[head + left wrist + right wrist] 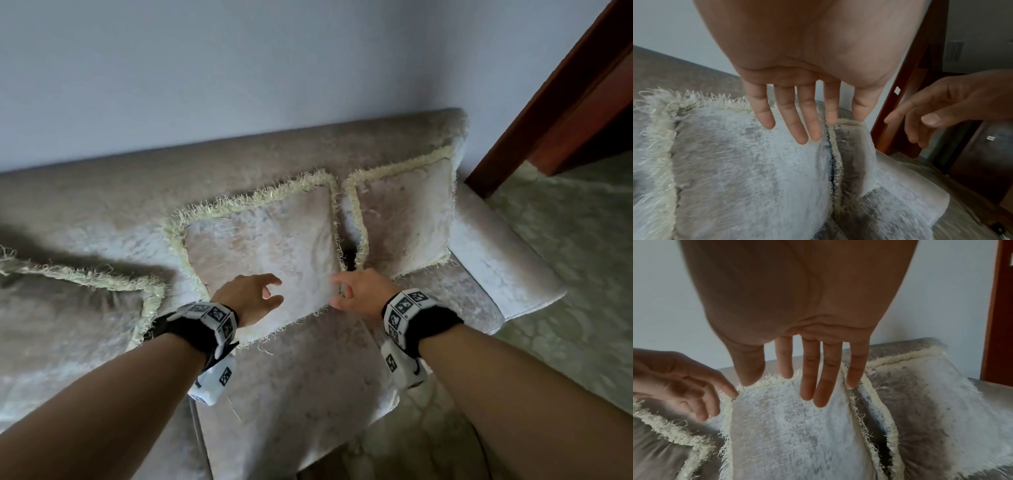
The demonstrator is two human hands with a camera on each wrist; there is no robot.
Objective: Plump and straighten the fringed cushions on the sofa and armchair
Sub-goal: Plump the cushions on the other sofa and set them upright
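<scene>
Two hands of mine hover over the middle cushion (pixel 263 240) on the sofa (pixel 102 212), and neither grips anything. My left hand (pixel 250 296) is loose, fingers spread and gently bent above the cushion's lower face; from the left wrist view its fingertips (pixel 767 120) seem just off the fabric, though I cannot tell whether they brush it. My right hand (pixel 359 291) is likewise relaxed and empty, held over the cushion's lower right corner, near the gap between it and the right cushion (pixel 404 212). That second cushion leans against the sofa back beside the armrest (pixel 507 267), its fringed edge nearly meeting the middle cushion's fringe. A third cushion (pixel 68 308) lies flatter at my left, cut off by the picture's edge and partly in shadow. Both wrists carry black bands with patterned white markers (pixel 215 315), which cover part of the cushion's bottom fringe. Behind the sofa is a pale wall (pixel 239 68); a dark wooden door frame (pixel 565 96) stands to the right, over a patterned floor (pixel 565 240).
</scene>
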